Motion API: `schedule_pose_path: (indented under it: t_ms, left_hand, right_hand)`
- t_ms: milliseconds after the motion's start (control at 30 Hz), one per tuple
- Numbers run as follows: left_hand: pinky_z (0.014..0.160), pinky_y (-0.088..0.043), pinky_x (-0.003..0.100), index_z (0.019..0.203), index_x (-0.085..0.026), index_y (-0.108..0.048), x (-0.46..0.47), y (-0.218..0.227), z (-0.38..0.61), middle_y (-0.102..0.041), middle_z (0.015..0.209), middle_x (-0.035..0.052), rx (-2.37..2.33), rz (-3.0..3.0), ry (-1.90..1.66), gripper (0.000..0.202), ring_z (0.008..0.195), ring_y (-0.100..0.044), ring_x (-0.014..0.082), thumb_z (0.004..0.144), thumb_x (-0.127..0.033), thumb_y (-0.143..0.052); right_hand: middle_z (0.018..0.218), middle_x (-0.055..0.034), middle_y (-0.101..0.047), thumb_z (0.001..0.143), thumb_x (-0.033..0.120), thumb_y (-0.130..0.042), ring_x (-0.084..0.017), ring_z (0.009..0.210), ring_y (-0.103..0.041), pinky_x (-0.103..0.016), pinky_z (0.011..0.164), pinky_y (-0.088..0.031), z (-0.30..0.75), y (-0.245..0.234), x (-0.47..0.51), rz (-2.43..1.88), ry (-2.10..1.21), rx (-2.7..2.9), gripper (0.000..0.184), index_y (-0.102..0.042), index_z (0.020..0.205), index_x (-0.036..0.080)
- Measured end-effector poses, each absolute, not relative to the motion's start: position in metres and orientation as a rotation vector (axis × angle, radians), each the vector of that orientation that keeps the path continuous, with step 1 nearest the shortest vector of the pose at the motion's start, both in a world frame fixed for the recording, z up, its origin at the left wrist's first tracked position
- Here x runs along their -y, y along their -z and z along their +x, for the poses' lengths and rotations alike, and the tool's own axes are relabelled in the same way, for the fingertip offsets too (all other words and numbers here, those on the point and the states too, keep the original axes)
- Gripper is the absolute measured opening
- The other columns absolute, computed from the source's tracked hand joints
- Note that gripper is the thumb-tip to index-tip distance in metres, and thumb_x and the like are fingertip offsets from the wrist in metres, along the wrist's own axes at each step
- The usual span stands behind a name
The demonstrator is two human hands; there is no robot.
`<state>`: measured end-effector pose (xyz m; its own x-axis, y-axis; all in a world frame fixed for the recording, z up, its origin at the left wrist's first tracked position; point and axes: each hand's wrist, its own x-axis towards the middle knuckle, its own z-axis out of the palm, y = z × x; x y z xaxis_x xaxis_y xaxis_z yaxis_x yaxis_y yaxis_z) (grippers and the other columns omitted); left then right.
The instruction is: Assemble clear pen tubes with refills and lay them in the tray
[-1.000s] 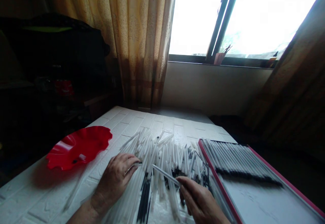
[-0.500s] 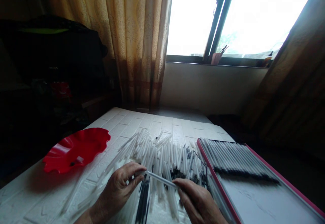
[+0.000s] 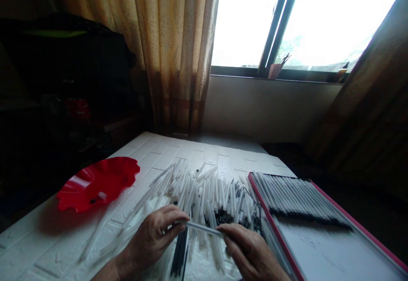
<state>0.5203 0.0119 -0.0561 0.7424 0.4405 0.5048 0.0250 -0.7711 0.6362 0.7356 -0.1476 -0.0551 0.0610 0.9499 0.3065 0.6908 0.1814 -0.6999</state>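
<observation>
My left hand [image 3: 156, 236] pinches one end of a slim translucent pen barrel [image 3: 204, 228] between thumb and fingers. The other end sits between the thumb and fingertips of my right hand [image 3: 250, 247]. Held nearly level, the barrel slopes slightly down to the right. Beneath both hands spreads a heap of loose whitish barrels [image 3: 191, 187], mixed with small black parts [image 3: 225, 218]. A bundle of thin black sticks [image 3: 180, 251] lies just right of my left hand. The barrel's ends are hidden by my fingers.
A red wavy-edged bowl [image 3: 95, 185] with a few small bits stands on the left of the white brick-patterned table [image 3: 153, 145]. To the right, a pink-edged white board [image 3: 325, 247] carries a row of pens [image 3: 302, 200] with black ends. Curtains and a window are behind.
Both hands still hold the barrel, which has come down slightly and lies closer to level. The whole view has shifted a little.
</observation>
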Motion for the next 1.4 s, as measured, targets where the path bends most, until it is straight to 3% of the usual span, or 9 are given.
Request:
schedule_pose_path:
  t_ms: [133,233,367,833,1033,1167,1300,1400]
  left_hand:
    - [0.072,-0.053,0.022,0.1,-0.022,-0.071,-0.005,0.055,0.521,-0.076,0.084,0.003,-0.324,2.351,-0.736,0.018,0.076,-0.071,0.016,0.093,-0.025,-0.056]
    - [0.066,-0.051,0.023,0.098,-0.018,-0.07,0.001,0.056,0.522,-0.073,0.079,0.0038,-0.39,2.148,-0.629,0.028,0.069,-0.066,0.015,0.093,-0.042,-0.057]
    - [0.055,-0.044,0.022,0.092,-0.015,-0.067,0.003,0.063,0.526,-0.066,0.071,0.0017,-0.402,1.653,-0.488,0.049,0.06,-0.057,0.0117,0.084,-0.063,-0.061]
    - [0.048,-0.042,0.021,0.081,-0.013,-0.068,0.002,0.071,0.529,-0.069,0.063,0.0011,-0.506,1.363,-0.437,0.053,0.047,-0.058,0.0094,0.068,-0.064,-0.077]
    - [0.051,-0.045,0.021,0.079,-0.013,-0.07,0.002,0.066,0.529,-0.07,0.062,0.001,-0.6,1.377,-0.408,0.056,0.05,-0.06,0.0105,0.061,-0.066,-0.079]
    - [0.052,-0.044,0.019,0.079,-0.013,-0.069,0.001,0.063,0.529,-0.07,0.062,0.0009,-0.599,1.416,-0.401,0.057,0.051,-0.06,0.0094,0.063,-0.067,-0.078]
    - [0.039,-0.035,0.015,0.086,-0.014,-0.067,0.001,0.062,0.532,-0.07,0.067,0.0012,-0.618,1.43,-0.383,0.061,0.053,-0.061,0.0106,0.064,-0.07,-0.075]
    - [0.035,-0.033,0.014,0.109,-0.016,-0.063,0.0,0.06,0.532,-0.069,0.071,0.0011,-0.61,1.429,-0.409,0.071,0.056,-0.064,0.0135,0.064,-0.069,-0.075]
  right_hand:
    - [0.085,-0.0061,-0.074,0.093,0.032,-0.048,-0.018,0.074,-0.067,-0.024,0.067,-0.05,0.738,0.05,0.148,-1.664,-0.617,1.701,0.029,-0.071,0.103,0.017]
    - [0.071,-0.0028,-0.068,0.093,0.036,-0.048,-0.016,0.063,-0.06,-0.022,0.058,-0.045,0.74,0.044,0.15,-1.727,-0.711,1.723,0.032,-0.073,0.094,0.016]
    - [0.071,-0.0004,-0.062,0.096,0.042,-0.044,-0.015,0.064,-0.056,-0.021,0.057,-0.043,0.741,0.038,0.154,-1.719,-0.725,1.744,0.036,-0.072,0.094,0.02]
    - [0.068,-0.003,-0.061,0.098,0.053,-0.031,-0.016,0.062,-0.055,-0.022,0.058,-0.042,0.736,0.067,0.146,-1.637,-0.7,1.809,0.056,-0.071,0.094,0.015]
    - [0.074,-0.0027,-0.065,0.098,0.052,-0.036,-0.017,0.069,-0.058,-0.023,0.065,-0.045,0.731,0.077,0.151,-1.696,-0.673,1.718,0.048,-0.073,0.097,0.022]
    - [0.073,-0.0037,-0.066,0.096,0.049,-0.038,-0.017,0.067,-0.057,-0.024,0.063,-0.044,0.729,0.07,0.148,-1.706,-0.694,1.738,0.046,-0.073,0.095,0.02]
    - [0.069,-0.0029,-0.061,0.095,0.045,-0.038,-0.015,0.062,-0.052,-0.024,0.058,-0.04,0.729,0.048,0.146,-1.702,-0.771,1.689,0.046,-0.072,0.092,0.014]
    - [0.066,-0.0001,-0.055,0.095,0.044,-0.043,-0.013,0.058,-0.045,-0.024,0.054,-0.035,0.736,0.039,0.149,-1.653,-0.798,1.599,0.041,-0.071,0.092,0.014]
